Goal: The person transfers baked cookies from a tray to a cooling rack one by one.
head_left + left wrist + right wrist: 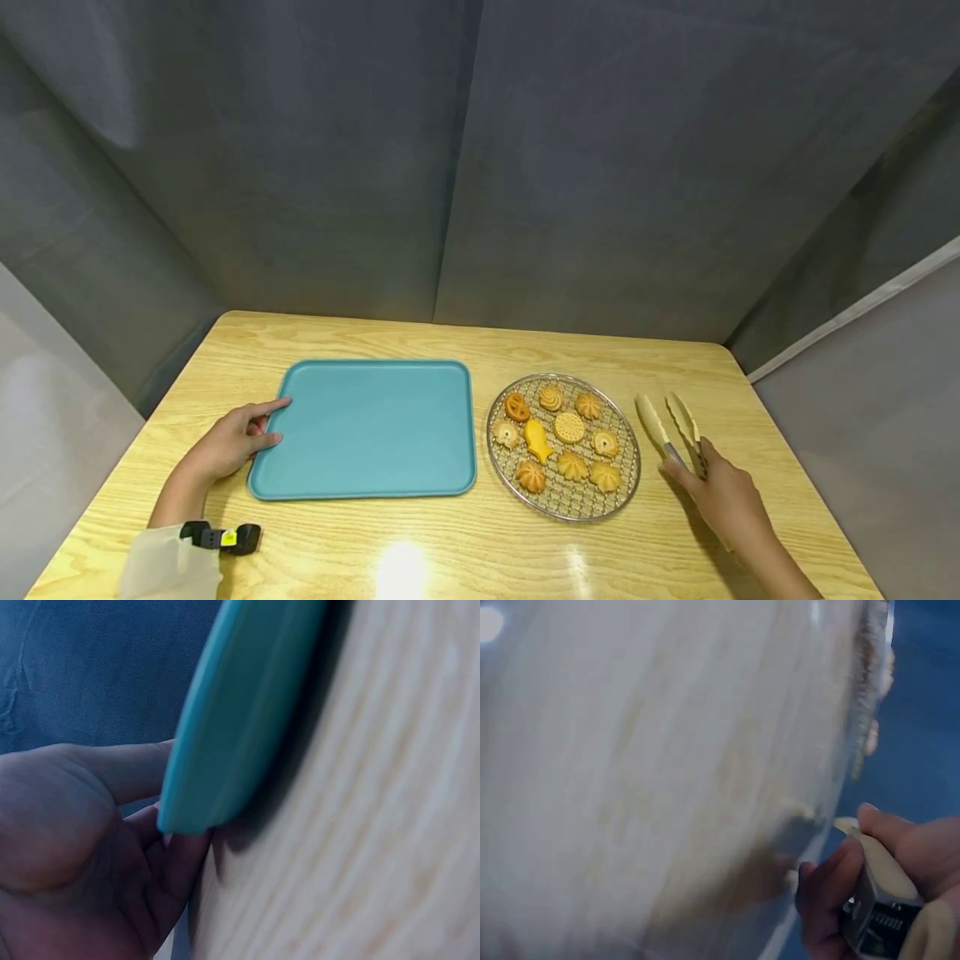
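My left hand (223, 442) grips the left rim of a blue rectangular tray (367, 429). In the left wrist view, fingers curl beneath the edge of the tray (232, 727) while the thumb lies along its other side. On the right, my right hand (723, 496) holds a pair of tongs (660, 429) with cream tips spread apart and nothing between them. The tongs (885, 874) show end-on in the right wrist view, fingers wrapped about the metal handle. Between the hands lies a round wire rack (558, 507) bearing several cookies, including a fish-shaped cookie (537, 440).
A pretzel-shaped cookie (517, 407) and a round dimpled cookie (569, 427) are among those on the rack. Everything rests on a wooden table (330, 550). Grey curtain panels (337, 167) stand behind the table and along both sides.
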### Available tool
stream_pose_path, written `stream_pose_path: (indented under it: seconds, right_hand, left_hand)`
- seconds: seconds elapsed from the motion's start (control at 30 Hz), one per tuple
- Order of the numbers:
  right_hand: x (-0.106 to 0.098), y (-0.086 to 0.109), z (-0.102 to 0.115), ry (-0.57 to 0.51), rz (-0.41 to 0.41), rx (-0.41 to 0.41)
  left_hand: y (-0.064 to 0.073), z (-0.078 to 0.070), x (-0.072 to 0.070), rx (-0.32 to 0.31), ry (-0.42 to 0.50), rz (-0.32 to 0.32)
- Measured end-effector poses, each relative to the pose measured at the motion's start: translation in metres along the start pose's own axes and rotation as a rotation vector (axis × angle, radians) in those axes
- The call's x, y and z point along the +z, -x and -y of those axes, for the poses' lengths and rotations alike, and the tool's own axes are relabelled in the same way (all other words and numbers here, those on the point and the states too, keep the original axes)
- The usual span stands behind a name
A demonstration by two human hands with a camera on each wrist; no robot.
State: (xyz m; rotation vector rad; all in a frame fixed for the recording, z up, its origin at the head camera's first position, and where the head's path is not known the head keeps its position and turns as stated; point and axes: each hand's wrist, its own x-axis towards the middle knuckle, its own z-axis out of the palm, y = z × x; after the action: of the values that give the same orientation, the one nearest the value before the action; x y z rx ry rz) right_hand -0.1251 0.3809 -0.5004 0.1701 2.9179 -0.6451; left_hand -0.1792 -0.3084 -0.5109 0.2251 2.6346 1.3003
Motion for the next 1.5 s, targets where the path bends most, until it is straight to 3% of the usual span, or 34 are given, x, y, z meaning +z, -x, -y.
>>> stream_pose_path:
  seconds: [0.37,1.0,1.5]
  right_hand:
    - [0.016,-0.006,-0.003,-0.075,-0.151,-0.091]
    - [0.026,-0.015,0.001,-0.15,-0.16,-0.047]
    - [0.028,-0.019,0.011,-0.125,-0.165,0.029]
  left_hand:
    - [0.002,-0.003,0.001,0.002,-0.004,-0.004]
    - [0.0,-0.001,0.002,-0.002,0.009,0.007]
    - [0.0,-0.001,0.001,-0.011,-0.022,0.01]
